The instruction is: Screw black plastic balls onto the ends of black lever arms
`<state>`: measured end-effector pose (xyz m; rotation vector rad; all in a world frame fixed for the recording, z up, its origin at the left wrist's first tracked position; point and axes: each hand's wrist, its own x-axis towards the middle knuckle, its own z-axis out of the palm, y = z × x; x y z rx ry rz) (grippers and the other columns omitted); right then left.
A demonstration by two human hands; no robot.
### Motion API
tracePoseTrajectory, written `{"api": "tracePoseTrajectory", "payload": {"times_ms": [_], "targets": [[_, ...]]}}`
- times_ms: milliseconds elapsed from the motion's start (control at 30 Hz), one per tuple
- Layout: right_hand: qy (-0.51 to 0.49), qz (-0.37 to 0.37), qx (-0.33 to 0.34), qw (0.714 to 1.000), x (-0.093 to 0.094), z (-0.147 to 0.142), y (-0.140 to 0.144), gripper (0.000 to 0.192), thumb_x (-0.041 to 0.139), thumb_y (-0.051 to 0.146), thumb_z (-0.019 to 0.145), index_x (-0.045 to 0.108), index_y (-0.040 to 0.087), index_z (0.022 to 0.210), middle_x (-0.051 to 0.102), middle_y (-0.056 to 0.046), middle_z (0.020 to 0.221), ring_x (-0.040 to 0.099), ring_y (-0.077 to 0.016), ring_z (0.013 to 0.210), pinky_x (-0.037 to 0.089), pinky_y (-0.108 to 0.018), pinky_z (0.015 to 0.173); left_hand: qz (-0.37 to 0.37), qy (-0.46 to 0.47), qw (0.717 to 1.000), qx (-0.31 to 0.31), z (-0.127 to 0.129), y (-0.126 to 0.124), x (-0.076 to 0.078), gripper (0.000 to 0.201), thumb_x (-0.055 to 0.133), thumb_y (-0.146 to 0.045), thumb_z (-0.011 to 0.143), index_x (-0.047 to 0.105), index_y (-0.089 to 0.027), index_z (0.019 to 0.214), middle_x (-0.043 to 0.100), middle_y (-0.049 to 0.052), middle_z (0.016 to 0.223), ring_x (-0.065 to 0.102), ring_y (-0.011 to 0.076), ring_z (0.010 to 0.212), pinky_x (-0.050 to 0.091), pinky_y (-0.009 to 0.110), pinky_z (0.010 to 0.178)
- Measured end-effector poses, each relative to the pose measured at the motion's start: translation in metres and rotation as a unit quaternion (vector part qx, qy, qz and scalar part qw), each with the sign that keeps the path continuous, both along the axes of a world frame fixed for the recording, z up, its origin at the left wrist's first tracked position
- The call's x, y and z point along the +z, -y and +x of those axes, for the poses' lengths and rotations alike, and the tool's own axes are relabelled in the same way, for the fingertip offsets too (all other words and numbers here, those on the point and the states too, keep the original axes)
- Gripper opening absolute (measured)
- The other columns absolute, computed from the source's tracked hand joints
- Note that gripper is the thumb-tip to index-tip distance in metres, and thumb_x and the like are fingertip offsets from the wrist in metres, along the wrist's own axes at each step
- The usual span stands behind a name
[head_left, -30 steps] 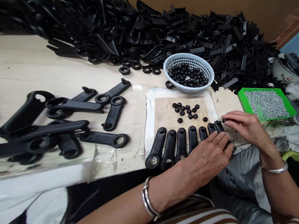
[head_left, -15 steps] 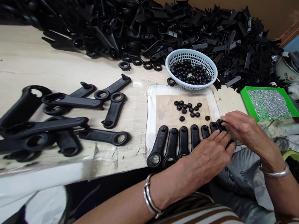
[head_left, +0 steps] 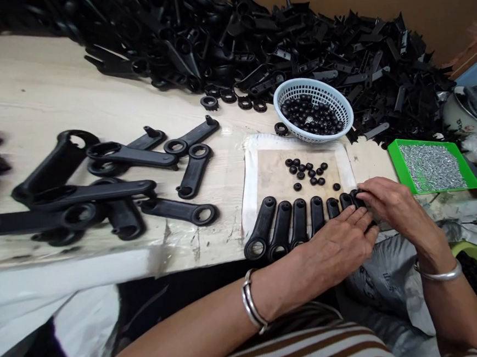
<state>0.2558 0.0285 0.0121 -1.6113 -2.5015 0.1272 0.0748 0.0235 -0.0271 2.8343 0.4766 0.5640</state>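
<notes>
A row of black plastic crank arms point(head_left: 299, 220) lies side by side along the table's front edge, small ends pointing away from me. Stretched over the right end of this row, my left hand point(head_left: 344, 239) rests its extended fingers on the last arms, partly hiding them. My right hand point(head_left: 395, 204) has its fingers closed at the far tip of the rightmost crank arm point(head_left: 359, 195). Whether a small part is also in that pinch is hidden. Several small round black knobs point(head_left: 310, 173) are scattered on the white-edged mat point(head_left: 270, 165) beyond the row.
A pale blue basket point(head_left: 280, 112) of black knobs stands behind the mat. To the right is a green tray point(head_left: 398, 168) of small metal pins. More crank arms point(head_left: 133, 156) lie loose at left. A large heap of black parts point(head_left: 211, 43) fills the back.
The whole view has shifted, so the table's things appear slightly further right. Both hands keep nearly the same places at the right end of the row.
</notes>
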Motion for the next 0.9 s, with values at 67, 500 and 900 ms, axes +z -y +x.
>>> {"api": "tracePoseTrajectory", "payload": {"times_ms": [67, 500, 900], "targets": [[-0.007, -0.034, -0.014, 0.999, 0.006, 0.002, -0.004, 0.022, 0.053, 0.029, 0.095, 0.063, 0.017, 0.110, 0.072, -0.009, 0.101, 0.068, -0.0205, 0.092, 0.054, -0.033, 0.081, -0.003, 0.004, 1.000, -0.004, 0.000, 0.000, -0.001, 0.025, 0.049, -0.020, 0.097, 0.058, -0.011, 0.118, 0.062, 0.015, 0.126, 0.055, 0.0247, 0.126, 0.043, 0.037, 0.106], [0.168, -0.140, 0.024, 0.976, 0.015, -0.042, -0.061, 0.011, 0.059, 0.029, 0.089, 0.069, 0.024, 0.091, 0.073, -0.004, 0.082, 0.067, -0.0225, 0.077, 0.044, -0.031, 0.064, -0.017, 0.002, 1.000, -0.006, 0.000, 0.000, -0.001, 0.026, 0.046, -0.018, 0.098, 0.056, -0.011, 0.121, 0.058, 0.015, 0.133, 0.046, 0.0237, 0.136, 0.037, 0.037, 0.111], [-0.287, -0.030, -0.056, 0.956, 0.002, -0.001, -0.012, 0.006, 0.072, 0.024, 0.079, 0.071, 0.022, 0.084, 0.074, -0.004, 0.093, 0.069, -0.0190, 0.095, 0.055, -0.034, 0.090, 0.002, -0.002, 1.000, -0.001, -0.001, -0.001, 0.002, 0.027, 0.044, -0.013, 0.097, 0.059, -0.010, 0.118, 0.062, 0.015, 0.127, 0.056, 0.0248, 0.124, 0.042, 0.036, 0.107]]}}
